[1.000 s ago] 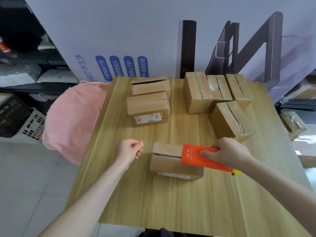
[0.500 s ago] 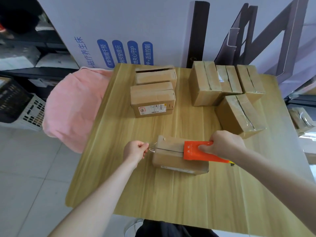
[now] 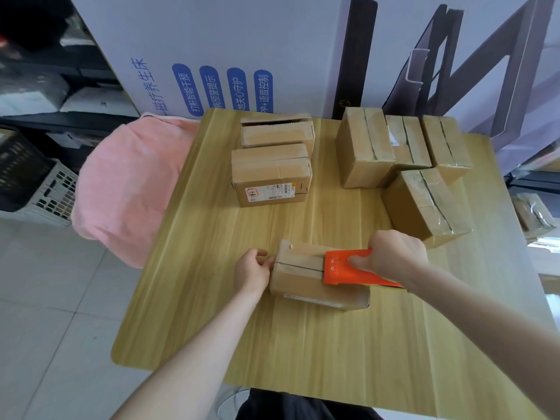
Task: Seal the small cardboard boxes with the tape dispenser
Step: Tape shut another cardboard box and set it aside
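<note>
**Tape end now stuck to the box**

On the table [image 3: 212, 313], our box [image 3: 306, 283] sits near us. Our right hand [image 3: 391, 259] grips the orange tape dispenser [image 3: 345, 269] on top. Our left hand [image 3: 253, 268] has moved in, fingers curled, pressing the box's end. Next we pull the tape across.

Both bare forearms are reaching in from the near edge of the desk [image 3: 212, 298]. The left hand [image 3: 253, 272] is sitting curled, fingertips pinching together, near the desk's middle. The right hand [image 3: 394, 257] is closing over a grip, thumb stretching leftward, knuckles facing up.
</note>
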`<state>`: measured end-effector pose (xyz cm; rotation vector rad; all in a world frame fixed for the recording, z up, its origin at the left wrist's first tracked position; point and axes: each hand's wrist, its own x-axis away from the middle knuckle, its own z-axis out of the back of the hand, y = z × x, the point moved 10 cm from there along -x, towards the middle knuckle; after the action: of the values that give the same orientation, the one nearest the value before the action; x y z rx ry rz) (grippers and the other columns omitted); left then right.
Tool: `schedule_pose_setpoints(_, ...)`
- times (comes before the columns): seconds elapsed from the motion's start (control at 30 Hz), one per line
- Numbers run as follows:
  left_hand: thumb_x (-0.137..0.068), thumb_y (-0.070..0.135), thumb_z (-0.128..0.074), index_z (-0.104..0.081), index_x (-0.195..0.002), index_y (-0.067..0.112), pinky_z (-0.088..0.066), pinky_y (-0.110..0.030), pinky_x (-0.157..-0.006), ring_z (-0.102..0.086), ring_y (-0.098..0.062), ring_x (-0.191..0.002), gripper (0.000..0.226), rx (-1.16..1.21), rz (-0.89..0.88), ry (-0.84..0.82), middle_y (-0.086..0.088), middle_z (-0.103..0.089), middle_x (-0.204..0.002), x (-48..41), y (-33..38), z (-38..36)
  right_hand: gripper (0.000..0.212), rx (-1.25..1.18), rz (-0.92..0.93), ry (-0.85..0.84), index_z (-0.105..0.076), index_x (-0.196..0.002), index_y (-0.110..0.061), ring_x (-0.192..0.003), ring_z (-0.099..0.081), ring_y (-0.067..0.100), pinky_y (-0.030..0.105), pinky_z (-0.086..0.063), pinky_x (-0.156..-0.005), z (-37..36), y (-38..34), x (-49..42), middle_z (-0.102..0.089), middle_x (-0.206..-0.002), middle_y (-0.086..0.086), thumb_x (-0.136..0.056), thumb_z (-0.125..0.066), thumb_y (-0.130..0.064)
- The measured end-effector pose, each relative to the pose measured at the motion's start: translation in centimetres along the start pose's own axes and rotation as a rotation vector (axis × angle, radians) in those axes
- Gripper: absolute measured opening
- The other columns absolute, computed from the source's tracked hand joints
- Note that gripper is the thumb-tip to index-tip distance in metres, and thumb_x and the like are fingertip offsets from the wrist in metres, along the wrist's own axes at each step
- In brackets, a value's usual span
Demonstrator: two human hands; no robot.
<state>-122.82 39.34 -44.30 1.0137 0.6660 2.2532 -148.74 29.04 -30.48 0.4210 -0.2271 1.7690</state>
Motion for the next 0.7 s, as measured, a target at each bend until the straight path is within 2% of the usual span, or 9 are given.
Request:
schedule_pose_setpoints(0.07,-0.09,0.021,-0.063,-0.066,-0.102,0.016,-0.041,-0.024,-0.072,-0.058,-0.014,-0.083,0.014,-0.006,-0.034,0.033,0.005,-0.065,-0.093,0.2,0.6,0.2,0.048,-0.004,-0.001,-0.002,-0.05,-0.061,-0.016,-0.054,-0.048,0.015,0.024,-0.032,-0.047,-0.1,0.0,0.0,-0.054,-0.06,-0.005,-0.081,-0.054,-0.06)
schedule_pose_setpoints(0.13,-0.091,0.014,-0.061,-0.069,-0.094,0.016,-0.044,-0.024,-0.073,-0.059,-0.013,-0.081,0.009,0.004,-0.016,0.027,0.006,-0.067,-0.09,0.1,0.3,-0.1,0.048,-0.009,0.001,-0.002,-0.051,-0.061,-0.016,-0.054,-0.048,0.015,0.024,-0.033,-0.047,-0.1,0.1,0.0,-0.054,-0.06,-0.005,-0.08,-0.054,-0.061)
schedule_pose_setpoints(0.23,-0.091,0.003,-0.054,-0.07,-0.09,0.019,-0.054,-0.03,-0.08,-0.065,-0.014,-0.084,0.022,0.108,0.077,0.027,0.001,-0.073,-0.095,0.0,-1.7,-0.1,0.048,-0.013,0.001,-0.004,-0.052,-0.062,-0.017,-0.055,-0.049,0.015,0.024,-0.034,-0.048,-0.2,0.2,0.0,-0.055,-0.061,-0.005,-0.08,-0.054,-0.061)
schedule_pose_setpoints(0.33,-0.098,0.014,-0.049,-0.07,-0.11,0.011,-0.049,-0.029,-0.087,-0.065,-0.02,-0.101,0.025,0.123,-0.07,0.146,-0.005,-0.071,-0.11,1.2,0.2,1.6,0.047,-0.016,0.002,-0.001,-0.053,-0.064,-0.016,-0.056,-0.05,0.016,0.024,-0.034,-0.048,-0.3,0.2,-0.1,-0.055,-0.062,-0.005,-0.08,-0.054,-0.061)
schedule_pose_setpoints(0.43,-0.102,0.029,-0.04,-0.057,-0.13,0.004,-0.039,-0.03,-0.1,-0.053,-0.022,-0.124,0.041,0.174,-0.146,0.023,-0.007,-0.06,-0.131,3.3,2.5,-0.4,0.048,-0.025,0.003,-0.005,-0.057,-0.066,-0.016,-0.059,-0.054,0.017,0.024,-0.036,-0.048,-0.4,0.2,-0.2,-0.057,-0.063,-0.005,-0.08,-0.054,-0.062)
schedule_pose_setpoints(0.5,-0.104,0.031,-0.034,-0.042,-0.143,0.007,-0.035,-0.026,-0.101,-0.045,-0.021,-0.132,0.047,0.163,-0.169,-0.049,-0.004,-0.05,-0.142,4.6,3.0,-2.2,0.048,-0.023,0.004,-0.004,-0.059,-0.069,-0.016,-0.061,-0.056,0.017,0.024,-0.037,-0.049,-0.3,0.1,-0.3,-0.058,-0.064,-0.005,-0.08,-0.054,-0.062)
schedule_pose_setpoints(0.6,-0.104,0.03,-0.029,-0.031,-0.148,0.012,-0.036,-0.02,-0.09,-0.048,-0.019,-0.127,0.048,0.087,-0.235,-0.035,-0.004,-0.05,-0.141,5.1,2.9,-3.0,0.048,-0.02,0.0,-0.008,-0.057,-0.066,-0.017,-0.06,-0.055,0.016,0.024,-0.036,-0.048,-0.2,0.1,-0.2,-0.058,-0.063,-0.005,-0.08,-0.054,-0.062)
schedule_pose_setpoints(0.63,-0.104,0.03,-0.029,-0.03,-0.148,0.012,-0.036,-0.02,-0.091,-0.047,-0.019,-0.127,0.047,0.052,-0.255,-0.025,-0.004,-0.049,-0.142,5.1,2.9,-3.0,0.048,-0.019,-0.002,-0.01,-0.055,-0.065,-0.017,-0.058,-0.053,0.015,0.024,-0.035,-0.048,-0.2,0.1,-0.2,-0.057,-0.062,-0.005,-0.08,-0.054,-0.062)
schedule_pose_setpoints(0.7,-0.103,0.022,-0.034,-0.031,-0.147,0.011,-0.033,-0.025,-0.105,-0.038,-0.019,-0.135,0.045,-0.048,-0.358,0.051,-0.004,-0.043,-0.147,5.2,4.0,-2.3,0.048,-0.022,-0.003,-0.01,-0.051,-0.061,-0.017,-0.055,-0.05,0.015,0.024,-0.033,-0.047,-0.2,0.1,-0.2,-0.054,-0.06,-0.005,-0.08,-0.054,-0.061)
